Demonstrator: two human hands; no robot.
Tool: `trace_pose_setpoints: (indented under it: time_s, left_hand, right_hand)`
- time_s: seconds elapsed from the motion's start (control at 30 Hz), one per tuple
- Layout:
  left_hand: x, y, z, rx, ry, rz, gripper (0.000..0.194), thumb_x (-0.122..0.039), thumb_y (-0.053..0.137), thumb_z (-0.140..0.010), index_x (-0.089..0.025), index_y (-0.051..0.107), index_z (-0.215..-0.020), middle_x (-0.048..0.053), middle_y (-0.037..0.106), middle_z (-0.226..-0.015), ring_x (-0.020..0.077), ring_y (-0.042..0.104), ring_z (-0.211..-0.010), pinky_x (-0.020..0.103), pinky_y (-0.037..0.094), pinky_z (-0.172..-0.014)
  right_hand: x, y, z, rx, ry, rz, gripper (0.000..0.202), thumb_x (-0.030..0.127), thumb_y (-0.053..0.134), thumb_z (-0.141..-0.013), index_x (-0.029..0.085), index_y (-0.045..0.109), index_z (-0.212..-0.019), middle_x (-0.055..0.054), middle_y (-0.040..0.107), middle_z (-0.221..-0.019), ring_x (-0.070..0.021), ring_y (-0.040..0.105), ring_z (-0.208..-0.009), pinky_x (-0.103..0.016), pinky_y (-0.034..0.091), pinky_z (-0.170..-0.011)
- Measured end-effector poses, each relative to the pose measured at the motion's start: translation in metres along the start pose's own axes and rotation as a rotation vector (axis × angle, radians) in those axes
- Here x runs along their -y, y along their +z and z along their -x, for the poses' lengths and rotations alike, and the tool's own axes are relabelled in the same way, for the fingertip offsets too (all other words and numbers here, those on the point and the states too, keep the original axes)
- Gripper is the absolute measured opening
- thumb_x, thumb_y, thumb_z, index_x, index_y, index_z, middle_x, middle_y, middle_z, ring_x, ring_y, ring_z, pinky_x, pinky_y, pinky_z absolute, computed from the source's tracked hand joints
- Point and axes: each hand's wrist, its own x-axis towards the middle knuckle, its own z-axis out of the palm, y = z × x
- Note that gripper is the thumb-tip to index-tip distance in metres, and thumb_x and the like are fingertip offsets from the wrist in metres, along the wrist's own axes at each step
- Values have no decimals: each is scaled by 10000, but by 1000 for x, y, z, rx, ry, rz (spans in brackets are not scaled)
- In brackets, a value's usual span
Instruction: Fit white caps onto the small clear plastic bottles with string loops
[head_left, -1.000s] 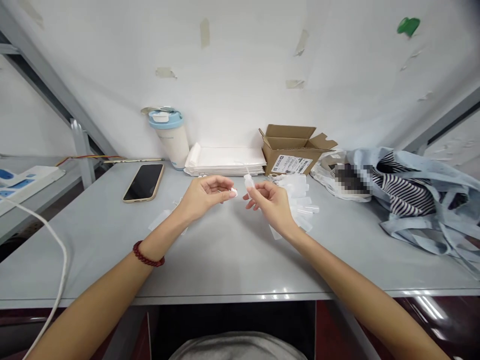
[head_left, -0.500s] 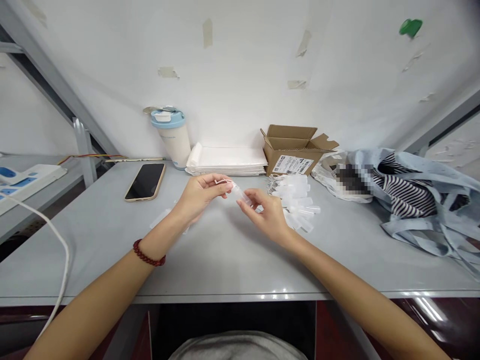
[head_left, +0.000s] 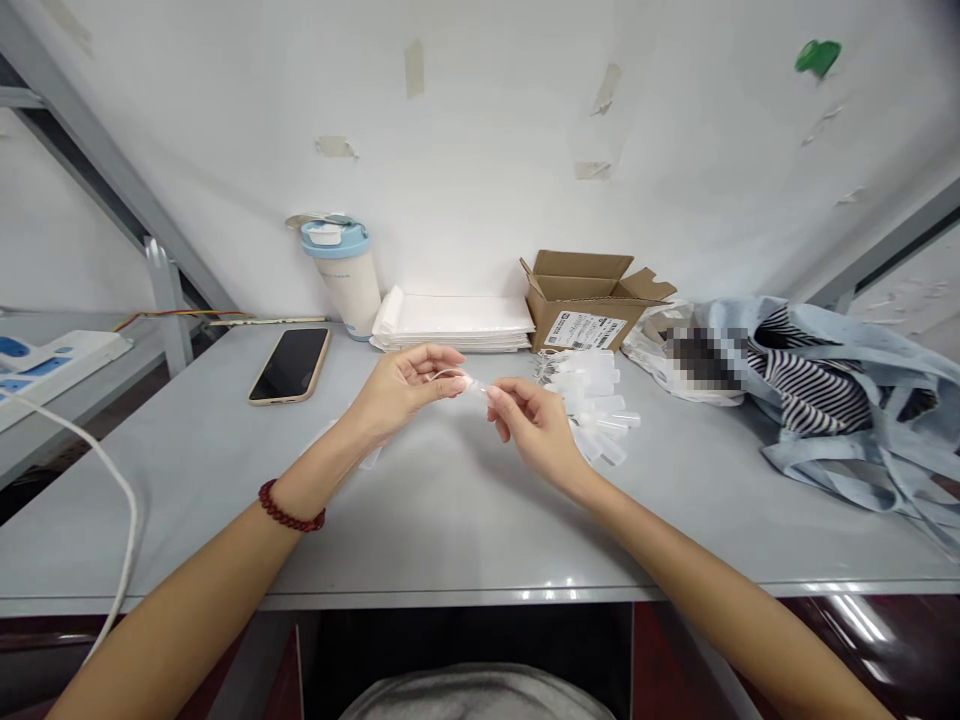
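"White plastic is showing above the grey table (head_left: 450, 530). What are you holding?"

"I'm holding a small tube (head_left: 478, 387) out in front of me, between my two hands. My left hand (head_left: 409, 392) is pinching its white end, thumb and forefinger meeting on it while the other fingers are curling loosely. My right hand (head_left: 532, 420) is gripping the other end, thumb pressing against fingers."

"And what is lying around you?"

"Clear tubes (head_left: 598, 381) are lying in a heap just beside my right hand, and a few pale pieces (head_left: 371, 460) are showing beside my left hand, partly hidden. An open cardboard box (head_left: 574, 325) is standing behind the heap, a white stack (head_left: 457, 322) is lying to its left, and a phone (head_left: 290, 366) is resting flat on the table near the blue-lidded cup (head_left: 349, 285)."
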Motion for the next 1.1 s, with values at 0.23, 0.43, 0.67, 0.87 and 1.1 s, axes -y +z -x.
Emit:
trace_pose_setpoints:
  time_s: [0.23, 0.43, 0.67, 0.87, 1.1]
  left_hand:
    - [-4, 8, 4, -33, 40, -103, 235, -310, 777, -663, -159, 690, -820, 29, 655, -833, 168, 589, -804, 307, 476, -763]
    - [2, 10, 3, -89, -58, -27, 277, -326, 794, -653, -164, 716, -864, 19, 661, -749, 156, 586, -759, 305, 466, -778]
    - [8, 10, 2, -59, -150, 189, 257, -284, 812, -636, -171, 732, -852, 25, 686, -823, 161, 611, -848, 323, 452, -883]
    - [11, 7, 2, -19, -32, 48, 280, -284, 810, -648, -203, 714, -899, 28, 696, -954, 180, 609, -948, 323, 447, -904]
    - [4, 5, 2, 38, -96, 19, 248, -326, 772, -699, -187, 723, -899, 34, 708, -867, 178, 633, -868, 320, 476, -862]
  right_hand:
    - [2, -2, -7, 44, 183, -335, 367, 486, 576, -813, 145, 567, -675, 13, 559, -610, -62, 453, -440, -227, 386, -475]
    - [-5, 3, -2, -127, -39, -26, 270, 382, 579, -834, 148, 621, -962, -20, 638, -673, -134, 606, -593, -260, 486, -565]
    - [-10, 2, -2, -205, -258, 159, 210, 337, 588, -832, 157, 625, -933, -68, 684, -796, -153, 640, -669, -276, 518, -619]
    - [0, -4, -7, -41, 108, -243, 345, 491, 583, -813, 146, 597, -804, -2, 620, -619, -89, 540, -446, -225, 448, -450]
    - [1, -4, -9, -19, 119, -287, 332, 467, 611, -799, 136, 610, -817, -10, 632, -644, -82, 538, -447, -226, 448, -465]
